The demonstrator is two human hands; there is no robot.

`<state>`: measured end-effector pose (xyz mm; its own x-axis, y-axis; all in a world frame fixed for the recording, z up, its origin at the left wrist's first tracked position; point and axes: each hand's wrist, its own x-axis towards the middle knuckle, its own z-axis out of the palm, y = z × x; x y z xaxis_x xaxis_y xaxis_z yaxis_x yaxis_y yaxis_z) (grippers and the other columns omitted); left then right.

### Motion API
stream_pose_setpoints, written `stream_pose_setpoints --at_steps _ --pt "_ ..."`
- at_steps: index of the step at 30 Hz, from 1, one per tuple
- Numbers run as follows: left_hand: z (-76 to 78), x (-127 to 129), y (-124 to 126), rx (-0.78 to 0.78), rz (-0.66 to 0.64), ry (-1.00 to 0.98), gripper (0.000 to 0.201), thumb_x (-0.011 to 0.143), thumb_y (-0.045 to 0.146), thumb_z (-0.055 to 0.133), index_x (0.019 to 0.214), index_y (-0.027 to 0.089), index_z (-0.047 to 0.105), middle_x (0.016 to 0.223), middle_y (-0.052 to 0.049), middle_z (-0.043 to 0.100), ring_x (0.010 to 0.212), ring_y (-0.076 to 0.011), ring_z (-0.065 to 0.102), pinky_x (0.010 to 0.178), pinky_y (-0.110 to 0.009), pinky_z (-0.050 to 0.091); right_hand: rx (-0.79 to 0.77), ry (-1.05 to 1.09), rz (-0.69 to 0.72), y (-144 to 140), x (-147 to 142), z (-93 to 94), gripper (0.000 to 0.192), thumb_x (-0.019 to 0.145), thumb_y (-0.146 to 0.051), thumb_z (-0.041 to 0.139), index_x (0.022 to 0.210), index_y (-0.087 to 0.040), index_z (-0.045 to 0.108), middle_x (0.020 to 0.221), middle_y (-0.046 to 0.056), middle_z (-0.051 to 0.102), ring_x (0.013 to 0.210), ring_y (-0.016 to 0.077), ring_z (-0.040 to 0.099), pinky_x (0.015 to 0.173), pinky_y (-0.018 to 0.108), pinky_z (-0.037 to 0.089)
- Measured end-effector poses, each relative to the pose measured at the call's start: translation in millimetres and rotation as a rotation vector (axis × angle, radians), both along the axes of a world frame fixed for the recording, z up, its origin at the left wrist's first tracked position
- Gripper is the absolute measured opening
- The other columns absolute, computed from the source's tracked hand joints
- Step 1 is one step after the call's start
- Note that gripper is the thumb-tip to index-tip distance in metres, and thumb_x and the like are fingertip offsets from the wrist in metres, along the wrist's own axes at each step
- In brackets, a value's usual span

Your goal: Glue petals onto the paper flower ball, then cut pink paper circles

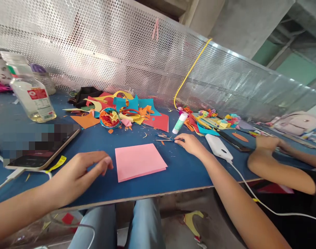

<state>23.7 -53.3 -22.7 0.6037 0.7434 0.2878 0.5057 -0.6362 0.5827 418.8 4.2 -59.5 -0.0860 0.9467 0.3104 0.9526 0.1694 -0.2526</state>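
A folded square of pink paper lies on the blue table in front of me. To its left, my left hand rests with loosely bent fingers, a gap between thumb and forefinger, and nothing held. Beyond the paper's right corner, my right hand has its fingertips closed on the handle end of a small pair of scissors. The blades lie low over the table, pointing left. A glue stick stands tilted just behind this hand.
Coloured paper scraps and a layered paper flower lie at the back. At left are a bottle and a phone. A white power bank with a cable and another person's arm are at right. A perforated metal screen stands behind.
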Motion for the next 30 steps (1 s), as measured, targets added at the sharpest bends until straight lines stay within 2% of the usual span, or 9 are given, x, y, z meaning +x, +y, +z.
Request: stream_pose_setpoints --at_steps 3,7,9,14,16,19,22,27,30 --pt "-12.8 4.0 -12.0 0.225 -0.105 0.170 0.021 0.088 0.027 0.048 0.093 0.022 0.067 0.097 -0.003 0.069 0.090 -0.0185 0.062 0.079 -0.025 0.048 0.091 0.072 -0.041 -4.1 -6.6 7.7 0.022 0.082 -0.029 0.053 0.089 -0.021 0.073 0.087 0.007 0.073 0.079 0.0254 0.068 0.073 0.036 0.050" --pt "-29.3 17.2 -17.5 0.430 -0.060 0.321 0.030 0.088 0.026 0.049 0.116 0.024 0.060 0.118 -0.009 0.063 0.109 -0.0280 0.057 0.090 -0.043 0.047 0.170 0.187 -0.050 -9.4 -28.5 32.4 0.031 0.082 -0.038 0.053 0.095 -0.017 0.072 0.073 0.005 0.072 0.061 0.0219 0.065 0.056 0.032 0.049" --pt "-28.7 23.9 -13.4 0.437 -0.071 0.358 0.031 0.089 0.024 0.048 0.117 0.020 0.059 0.122 -0.012 0.060 0.114 -0.0295 0.055 0.090 -0.043 0.047 0.183 0.235 -0.016 -12.2 -43.1 46.8 0.032 0.081 -0.041 0.055 0.098 -0.019 0.071 0.069 0.003 0.071 0.058 0.0202 0.063 0.052 0.030 0.048" --pt "-6.5 22.0 4.9 0.266 -0.330 0.466 0.037 0.087 0.006 0.040 0.116 0.018 0.060 0.123 -0.007 0.061 0.114 -0.0198 0.056 0.098 -0.031 0.042 0.217 0.426 0.141 -20.2 -74.9 76.1 0.021 0.076 -0.035 0.065 0.091 -0.023 0.073 0.079 0.003 0.072 0.068 0.0207 0.065 0.063 0.035 0.052" --pt "-1.1 13.4 12.8 0.253 -0.333 0.479 0.041 0.085 0.003 0.040 0.116 0.019 0.061 0.122 -0.005 0.062 0.116 -0.0174 0.055 0.100 -0.028 0.039 0.204 0.470 0.180 -23.2 -83.2 83.4 0.018 0.075 -0.033 0.066 0.089 -0.024 0.073 0.080 0.002 0.073 0.068 0.0203 0.065 0.065 0.037 0.054" --pt "-2.7 3.0 17.4 0.368 -0.208 0.489 0.038 0.086 0.006 0.039 0.112 0.020 0.064 0.122 -0.006 0.062 0.115 -0.0204 0.056 0.100 -0.033 0.039 0.201 0.549 0.249 -27.3 -93.4 89.8 0.016 0.074 -0.029 0.068 0.088 -0.025 0.073 0.084 0.001 0.073 0.076 0.0195 0.067 0.072 0.036 0.056" --pt "-10.1 6.9 0.8 0.492 -0.122 0.442 0.037 0.088 0.010 0.036 0.112 0.018 0.063 0.124 -0.009 0.060 0.114 -0.0240 0.056 0.098 -0.040 0.041 0.172 0.602 0.330 -31.4 -103.7 91.7 0.012 0.072 -0.024 0.070 0.084 -0.023 0.071 0.082 -0.001 0.073 0.077 0.0168 0.068 0.074 0.031 0.057" --pt "-28.0 32.0 -51.4 0.470 -0.214 0.329 0.044 0.088 0.045 0.044 0.118 0.016 0.057 0.127 -0.011 0.058 0.112 -0.0287 0.057 0.093 -0.043 0.046 0.030 0.604 0.445 -34.2 -122.7 90.2 0.010 0.076 -0.022 0.068 0.085 -0.021 0.070 0.084 0.000 0.072 0.078 0.0147 0.067 0.074 0.028 0.056" --pt "-40.6 38.4 -63.0 0.520 -0.194 0.328 0.032 0.089 0.024 0.046 0.119 0.017 0.056 0.123 -0.009 0.061 0.109 -0.0258 0.059 0.092 -0.040 0.048 -0.082 0.598 0.518 -29.0 -134.0 88.6 0.011 0.077 -0.023 0.065 0.087 -0.021 0.069 0.089 0.002 0.072 0.083 0.0157 0.067 0.079 0.031 0.055"
